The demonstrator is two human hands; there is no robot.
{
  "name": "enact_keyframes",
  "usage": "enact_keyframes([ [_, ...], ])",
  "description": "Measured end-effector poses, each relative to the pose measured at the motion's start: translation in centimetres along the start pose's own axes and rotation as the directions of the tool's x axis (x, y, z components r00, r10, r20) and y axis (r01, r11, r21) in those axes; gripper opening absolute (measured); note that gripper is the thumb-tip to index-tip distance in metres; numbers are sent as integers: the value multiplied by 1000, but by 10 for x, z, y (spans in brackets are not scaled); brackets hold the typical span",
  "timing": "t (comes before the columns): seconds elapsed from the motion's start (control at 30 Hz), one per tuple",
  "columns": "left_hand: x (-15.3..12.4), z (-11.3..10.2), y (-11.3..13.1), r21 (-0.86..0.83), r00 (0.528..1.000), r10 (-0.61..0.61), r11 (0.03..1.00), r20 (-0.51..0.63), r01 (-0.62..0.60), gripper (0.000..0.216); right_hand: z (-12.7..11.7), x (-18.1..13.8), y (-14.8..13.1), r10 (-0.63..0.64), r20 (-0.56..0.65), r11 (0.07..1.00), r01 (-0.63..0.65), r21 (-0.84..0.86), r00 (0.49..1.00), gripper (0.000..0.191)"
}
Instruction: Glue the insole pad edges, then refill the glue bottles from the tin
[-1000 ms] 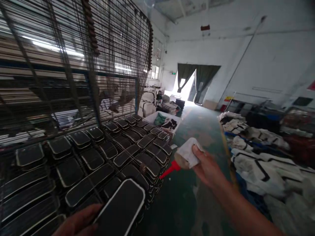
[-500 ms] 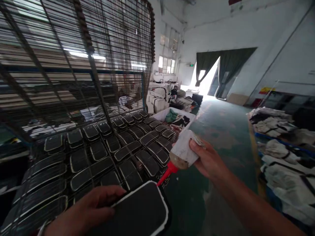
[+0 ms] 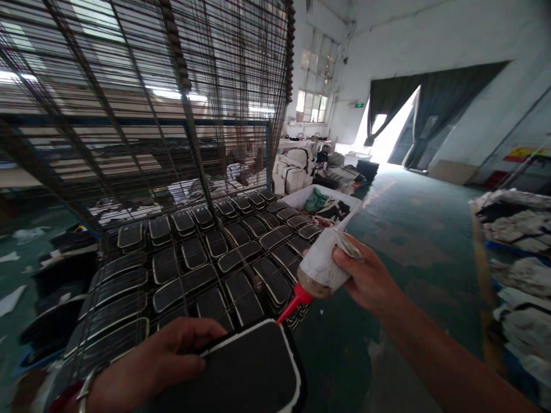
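My left hand [image 3: 167, 358] grips the left side of a dark panel [image 3: 241, 373] with rounded corners, thumb on top. A white line of glue runs along the panel's far and right edges; its near part is cut off by the frame. In my right hand [image 3: 361, 275] is a white glue bottle [image 3: 325, 264], stained and tilted nozzle-down. Its red nozzle [image 3: 297, 299] points down to the left, the tip at the white line near the far right corner. Whether the tip touches the panel, I cannot tell.
Several similar white-edged panels [image 3: 185, 287] lie in rows on a wire rack [image 3: 196, 149], whose raised grids stand at left. Behind is a white bin [image 3: 297, 198] with cloth. Pale bundles [image 3: 523, 269] lie right of the green floor [image 3: 413, 229]. A curtained doorway [image 3: 396, 115] is at the back.
My view has turned slightly left, so the rack and doorway appear farther right. Both hands keep their grip, and the nozzle tip stays near the same corner of the panel.
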State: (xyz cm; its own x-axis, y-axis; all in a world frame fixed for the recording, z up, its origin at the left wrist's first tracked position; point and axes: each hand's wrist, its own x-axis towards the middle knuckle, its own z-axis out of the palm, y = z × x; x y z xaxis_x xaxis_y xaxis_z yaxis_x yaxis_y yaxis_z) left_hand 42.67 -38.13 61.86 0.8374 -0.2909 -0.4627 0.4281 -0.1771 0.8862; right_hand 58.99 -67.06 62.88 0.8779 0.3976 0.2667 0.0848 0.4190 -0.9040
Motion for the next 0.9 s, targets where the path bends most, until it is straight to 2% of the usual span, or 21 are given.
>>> enact_keyframes([
  [0.4,-15,-42,-18,15,999,21,1000,-29,-20,34,28,-12,5,8,36,1000,-8,-1,999,37],
  [0.53,-19,-51,-24,2,996,33,999,-83,-32,36,32,-18,9,5,58,1000,-5,7,998,38],
  [0.63,-22,-54,-22,-19,996,30,999,-79,-32,33,34,-22,12,6,65,1000,-8,26,998,37],
  [0.77,-22,-56,-23,-158,998,34,986,-51,-42,28,35,-23,17,9,21,998,-11,62,1000,38],
  [0.9,-21,-57,-35,-342,993,76,934,-95,-104,26,39,-19,26,-21,-119,994,33,101,993,36],
])
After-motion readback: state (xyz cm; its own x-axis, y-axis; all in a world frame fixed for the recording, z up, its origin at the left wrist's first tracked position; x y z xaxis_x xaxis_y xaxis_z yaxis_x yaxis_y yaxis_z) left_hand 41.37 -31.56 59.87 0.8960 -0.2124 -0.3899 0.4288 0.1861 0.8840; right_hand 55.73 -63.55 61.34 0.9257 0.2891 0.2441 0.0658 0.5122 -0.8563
